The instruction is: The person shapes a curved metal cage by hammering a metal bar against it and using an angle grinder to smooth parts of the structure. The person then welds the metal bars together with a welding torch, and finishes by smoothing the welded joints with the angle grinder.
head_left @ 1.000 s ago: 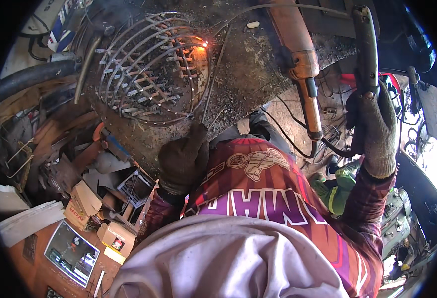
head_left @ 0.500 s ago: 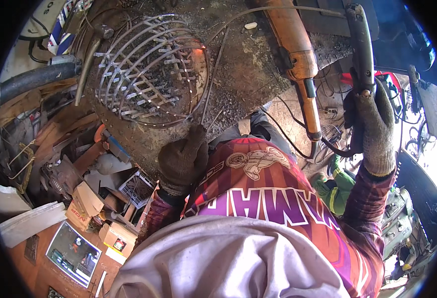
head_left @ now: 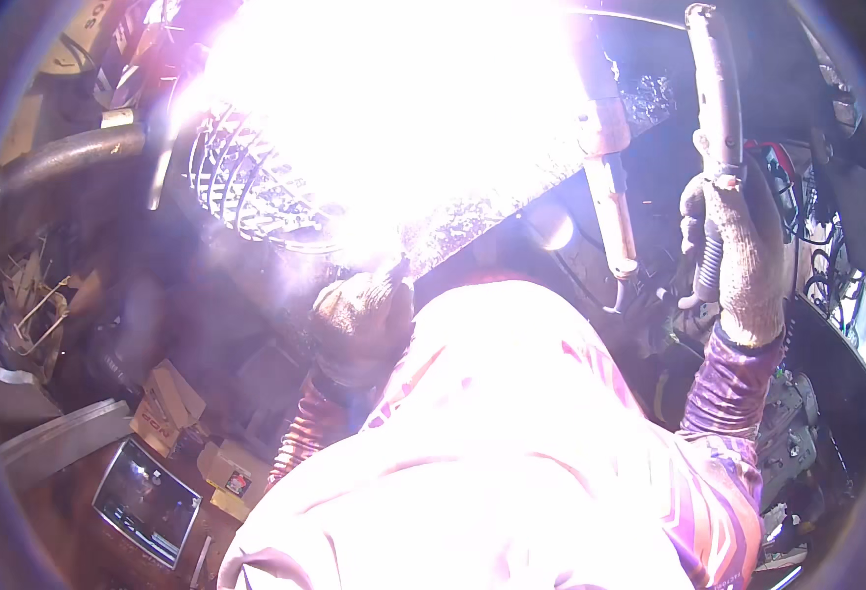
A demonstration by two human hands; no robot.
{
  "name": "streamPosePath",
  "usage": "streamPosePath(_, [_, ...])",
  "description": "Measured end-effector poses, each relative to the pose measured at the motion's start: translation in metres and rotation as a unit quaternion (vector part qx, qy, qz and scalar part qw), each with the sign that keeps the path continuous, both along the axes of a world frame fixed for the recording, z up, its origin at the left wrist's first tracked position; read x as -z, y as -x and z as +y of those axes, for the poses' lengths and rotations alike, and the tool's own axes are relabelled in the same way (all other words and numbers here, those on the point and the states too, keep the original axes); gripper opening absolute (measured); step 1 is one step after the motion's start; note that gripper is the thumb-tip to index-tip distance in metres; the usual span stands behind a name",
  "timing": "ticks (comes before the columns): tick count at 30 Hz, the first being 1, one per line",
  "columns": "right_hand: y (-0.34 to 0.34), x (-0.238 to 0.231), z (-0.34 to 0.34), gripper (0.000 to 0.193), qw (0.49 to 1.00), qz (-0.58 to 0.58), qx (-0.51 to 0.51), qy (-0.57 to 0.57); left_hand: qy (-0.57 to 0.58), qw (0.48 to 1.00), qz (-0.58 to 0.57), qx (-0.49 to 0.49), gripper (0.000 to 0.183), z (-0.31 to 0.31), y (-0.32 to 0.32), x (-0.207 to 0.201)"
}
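Observation:
My gloved right hand (head_left: 747,251) is wrapped round a welding electrode holder (head_left: 716,88) at the right. From the holder's top, a thin electrode (head_left: 639,17) runs left into a huge white glare. That glare hides the weld point and most of the round grate (head_left: 241,182) of bent metal rods. Only the grate's lower left bars show. My gloved left hand (head_left: 359,315) is closed by the bench edge, just below the grate. Its fingers pinch a thin metal rod, whose length is lost in the brightness.
An orange angle grinder (head_left: 608,202) lies right of the glare, its handle past the bench edge (head_left: 497,228). A curved pipe (head_left: 74,157) is at the left. Open cardboard boxes (head_left: 167,405) and a framed glossy panel (head_left: 148,503) sit at the lower left.
A blinding arc has flared up over the grate and bench, washing out the middle and darkening the surroundings. The electrode holder has shifted very slightly; both hands stay nearly in place.

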State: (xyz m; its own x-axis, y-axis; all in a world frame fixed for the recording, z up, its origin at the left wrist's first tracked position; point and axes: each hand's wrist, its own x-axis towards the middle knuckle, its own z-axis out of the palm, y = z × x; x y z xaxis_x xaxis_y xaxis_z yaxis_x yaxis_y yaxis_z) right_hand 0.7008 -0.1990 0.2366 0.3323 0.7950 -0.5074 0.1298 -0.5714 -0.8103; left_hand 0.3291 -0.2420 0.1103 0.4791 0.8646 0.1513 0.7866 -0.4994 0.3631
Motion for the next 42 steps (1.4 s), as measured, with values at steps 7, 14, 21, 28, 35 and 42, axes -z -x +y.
streamPosePath(7, [-0.017,0.02,-0.011,0.044,0.995,0.007,0.002,-0.097,-0.038,0.998,0.042,0.005,0.049,-0.006,0.0,0.012])
streamPosePath(14, [-0.019,0.023,-0.014,0.04,0.995,0.039,-0.01,-0.086,0.009,1.0,-0.006,0.006,0.048,0.0,-0.001,-0.008])
streamPosePath(21, [-0.019,0.026,-0.014,0.037,0.997,0.04,0.006,-0.064,0.051,0.997,-0.048,-0.022,0.044,0.001,-0.006,-0.011])
streamPosePath(28, [-0.019,0.026,-0.015,0.033,0.997,0.054,0.007,-0.06,0.041,0.998,-0.037,-0.024,0.046,0.002,-0.007,-0.013])
streamPosePath(35, [-0.015,0.02,-0.012,0.036,0.999,0.035,0.009,-0.035,0.033,0.999,-0.021,-0.022,0.047,-0.001,-0.004,-0.009])
streamPosePath(42, [-0.01,0.015,-0.009,0.041,0.999,0.021,0.019,-0.015,0.064,0.998,0.0,-0.013,0.043,-0.003,0.001,-0.007])
